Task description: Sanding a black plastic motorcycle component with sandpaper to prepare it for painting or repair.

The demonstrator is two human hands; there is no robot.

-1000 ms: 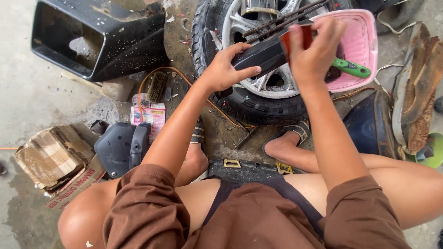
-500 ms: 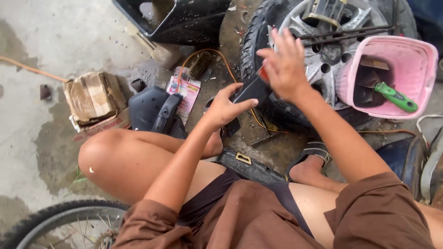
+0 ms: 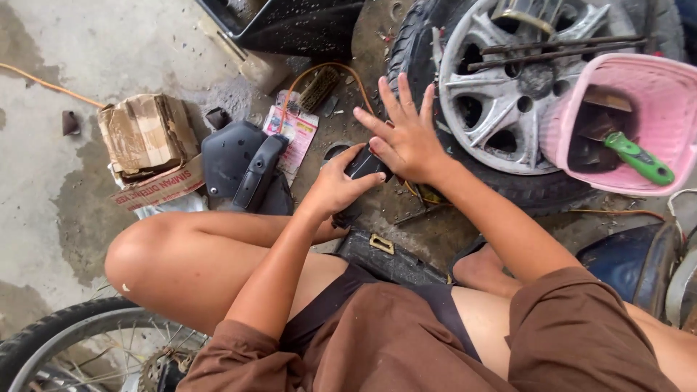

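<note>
I sit low on the greasy floor with a small black plastic part (image 3: 361,168) between my hands, just near of the wheel lying flat in front of me. To do this bit well, I judge I should keep the part pinned steady with one hand and press the flat of the other squarely down on it, not at a slant, so it does not skid on the oily ground or twist out of my grip. A firm, even push looks better than a jab.

My left hand (image 3: 340,186) is curled closed around the near end of the black part, thumb over the top, fingers wrapped under. My right hand (image 3: 408,138) is wide open, fingers spread and lifted toward the tyre, with only the heel of the palm resting on the far end of the part. It grips nothing.

The alloy wheel (image 3: 508,94) with its tyre lies far right of my hands, two thin rods across its spokes. A pink basket (image 3: 671,94) sits on its right side, holding a green-handled tool (image 3: 639,157). To the left lie a black moulded cover (image 3: 243,165), a torn cardboard box (image 3: 145,138) and a wire brush (image 3: 318,88) farther off.
</note>
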